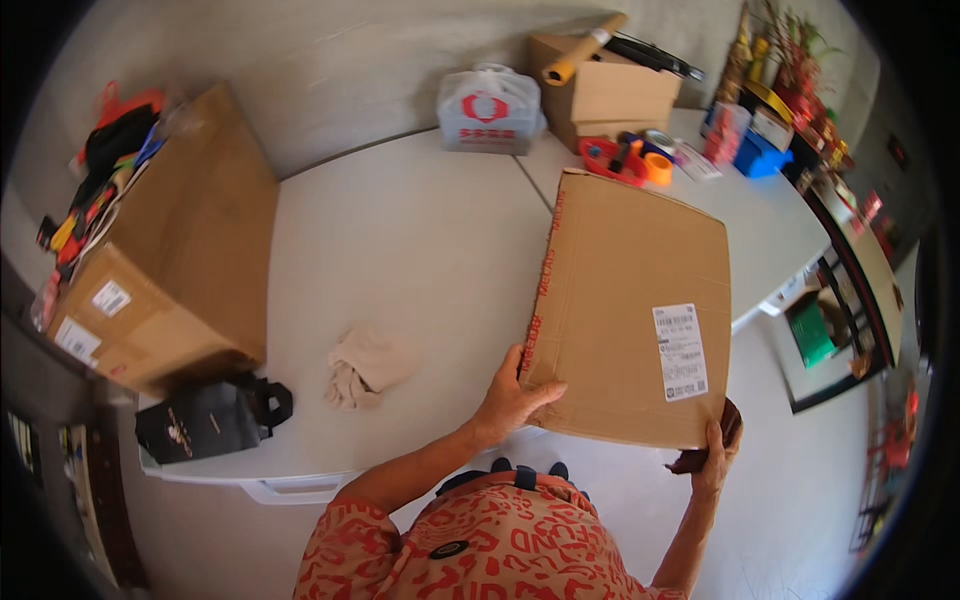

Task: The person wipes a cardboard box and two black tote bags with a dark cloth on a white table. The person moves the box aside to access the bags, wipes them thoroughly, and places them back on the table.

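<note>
1. Fingers of the left hand (508,403) are closed on the near left corner of a flat brown cardboard box (625,280); the thumb lies on the upper face, and the other fingers run along the left side and partly out of sight beneath.
2. Fingers of the right hand (715,465) are bent around the near right corner of the same box, thumb against the near edge. A dark reddish-brown, crumpled piece (733,423) is bunched at this hand (its material cannot be told).
3. Box position: in front of the person, over the right part of a white table (450,230), near edge toward the body. Whether the far edge touches the tabletop cannot be told.
4. Box face: a white rectangular paper label (680,352) is on the right half; red lettering runs along the left side.
5. Table, left: a crumpled beige cloth (365,368) lies left of the left hand. Farther left are a black bag with handles (200,422) and a large brown cardboard carton (190,270).
6. Table, rear: a translucent plastic bag with red print (490,125) stands by the wall, left of an open brown carton (620,95). A red plastic basket (592,152) sits before that carton, beside an orange tape roll (657,169).
</note>
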`<control>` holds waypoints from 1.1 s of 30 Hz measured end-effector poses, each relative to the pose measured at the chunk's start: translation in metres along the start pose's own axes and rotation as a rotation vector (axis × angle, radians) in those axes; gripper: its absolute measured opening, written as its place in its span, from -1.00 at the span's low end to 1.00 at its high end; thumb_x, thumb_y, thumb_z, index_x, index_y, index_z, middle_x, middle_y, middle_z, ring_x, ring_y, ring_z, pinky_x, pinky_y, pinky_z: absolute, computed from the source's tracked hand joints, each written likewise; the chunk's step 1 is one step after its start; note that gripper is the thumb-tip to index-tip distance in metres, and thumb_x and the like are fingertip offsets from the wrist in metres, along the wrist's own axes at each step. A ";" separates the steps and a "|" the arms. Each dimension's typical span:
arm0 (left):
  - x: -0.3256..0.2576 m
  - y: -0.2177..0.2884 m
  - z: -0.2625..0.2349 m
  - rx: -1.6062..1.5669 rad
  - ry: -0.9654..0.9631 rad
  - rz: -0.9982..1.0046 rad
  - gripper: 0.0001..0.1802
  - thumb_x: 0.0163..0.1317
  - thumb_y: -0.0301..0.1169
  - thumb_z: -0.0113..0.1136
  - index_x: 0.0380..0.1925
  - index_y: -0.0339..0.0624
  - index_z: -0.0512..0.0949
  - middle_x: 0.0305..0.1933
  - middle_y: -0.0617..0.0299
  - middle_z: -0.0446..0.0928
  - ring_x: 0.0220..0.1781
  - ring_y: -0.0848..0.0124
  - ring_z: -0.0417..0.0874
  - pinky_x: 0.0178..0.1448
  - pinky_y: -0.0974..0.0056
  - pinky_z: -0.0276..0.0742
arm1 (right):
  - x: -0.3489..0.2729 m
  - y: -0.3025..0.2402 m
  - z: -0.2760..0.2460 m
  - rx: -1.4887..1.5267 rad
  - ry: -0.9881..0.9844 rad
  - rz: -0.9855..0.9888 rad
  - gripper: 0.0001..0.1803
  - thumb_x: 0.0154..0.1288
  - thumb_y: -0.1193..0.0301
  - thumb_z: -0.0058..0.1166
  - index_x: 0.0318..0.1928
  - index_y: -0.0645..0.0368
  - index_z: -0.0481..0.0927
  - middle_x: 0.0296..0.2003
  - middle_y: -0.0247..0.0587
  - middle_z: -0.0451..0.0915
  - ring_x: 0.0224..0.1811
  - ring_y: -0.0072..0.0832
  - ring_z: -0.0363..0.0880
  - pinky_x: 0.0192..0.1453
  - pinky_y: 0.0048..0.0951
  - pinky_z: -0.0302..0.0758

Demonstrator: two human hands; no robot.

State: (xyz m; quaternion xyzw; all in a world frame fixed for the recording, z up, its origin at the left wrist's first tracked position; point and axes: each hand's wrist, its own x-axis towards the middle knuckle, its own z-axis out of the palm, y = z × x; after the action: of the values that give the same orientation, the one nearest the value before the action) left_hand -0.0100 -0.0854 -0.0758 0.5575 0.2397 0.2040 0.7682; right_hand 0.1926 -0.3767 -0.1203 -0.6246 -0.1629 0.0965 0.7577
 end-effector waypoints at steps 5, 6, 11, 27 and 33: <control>-0.019 0.016 -0.027 -0.013 0.072 0.053 -0.38 0.14 -0.48 0.38 0.16 -0.29 0.31 0.02 0.16 0.52 0.02 0.45 0.58 0.10 0.30 0.57 | 0.015 -0.038 0.034 0.122 -0.241 0.260 -0.14 0.13 0.13 0.30 0.35 0.22 0.21 0.14 -0.09 0.45 0.16 -0.30 0.46 0.29 -0.24 0.40; -0.020 0.017 -0.032 -0.033 0.078 0.076 -0.38 0.13 -0.49 0.38 0.16 -0.29 0.32 0.02 0.17 0.52 0.01 0.46 0.58 0.10 0.31 0.56 | 0.021 -0.035 0.036 0.179 -0.269 0.287 -0.11 0.12 0.10 0.30 0.36 0.23 0.20 0.17 -0.08 0.42 0.19 -0.29 0.43 0.31 -0.23 0.39; -0.031 0.031 -0.050 0.047 0.175 0.140 -0.36 0.11 -0.51 0.40 0.17 -0.29 0.31 0.04 0.12 0.53 0.03 0.42 0.58 0.10 0.32 0.56 | 0.051 -0.030 0.065 0.132 -0.432 0.264 0.02 0.05 -0.03 0.31 0.38 0.29 0.16 0.26 -0.07 0.33 0.31 -0.26 0.32 0.35 -0.23 0.33; -0.046 -0.011 0.013 -0.499 0.522 0.340 -0.24 0.24 -0.29 0.25 0.36 -0.03 0.08 0.33 0.03 0.31 0.34 0.14 0.38 0.28 0.08 0.41 | 0.037 -0.034 0.240 0.399 -0.576 0.199 -0.26 0.14 0.28 0.27 0.26 0.28 0.24 0.15 -0.20 0.38 0.25 -0.38 0.34 0.33 -0.33 0.32; -0.009 0.033 0.021 -0.468 0.783 0.343 -0.17 0.11 -0.44 0.35 0.28 -0.15 0.05 0.22 0.07 0.28 0.25 0.20 0.41 0.18 0.08 0.49 | 0.017 -0.021 0.294 0.449 -0.637 0.353 -0.35 0.24 0.41 0.26 0.21 0.30 0.19 0.16 -0.07 0.35 0.19 -0.35 0.39 0.24 -0.33 0.42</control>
State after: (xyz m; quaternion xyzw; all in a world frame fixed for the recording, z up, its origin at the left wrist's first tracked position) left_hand -0.0064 -0.0967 -0.0376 0.2830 0.3629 0.5704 0.6804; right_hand 0.0995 -0.1059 -0.0487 -0.4012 -0.2543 0.4461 0.7585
